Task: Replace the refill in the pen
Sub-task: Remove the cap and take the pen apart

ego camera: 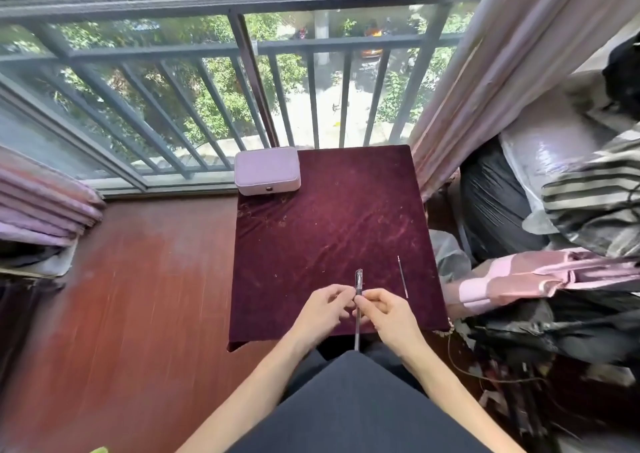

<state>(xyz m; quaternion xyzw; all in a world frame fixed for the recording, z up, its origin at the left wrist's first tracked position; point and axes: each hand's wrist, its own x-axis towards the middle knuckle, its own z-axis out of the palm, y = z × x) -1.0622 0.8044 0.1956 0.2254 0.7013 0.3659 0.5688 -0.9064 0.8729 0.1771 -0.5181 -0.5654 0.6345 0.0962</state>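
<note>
A slim clear pen with a dark capped end (358,291) is held over the near edge of the dark red velvet-covered table (332,217), running toward and away from me. My left hand (323,308) pinches it from the left and my right hand (384,310) pinches it from the right, fingertips meeting just below the cap. The lower barrel reaches down toward my lap. A thin pale refill (402,277) lies alone on the cloth, a little right of and beyond my right hand.
A lilac zip case (267,171) sits at the table's far left corner. Window bars and glass rise behind the table. Pink curtains hang at both sides. Piled bags and fabric (540,230) crowd the right side; red wood floor lies to the left.
</note>
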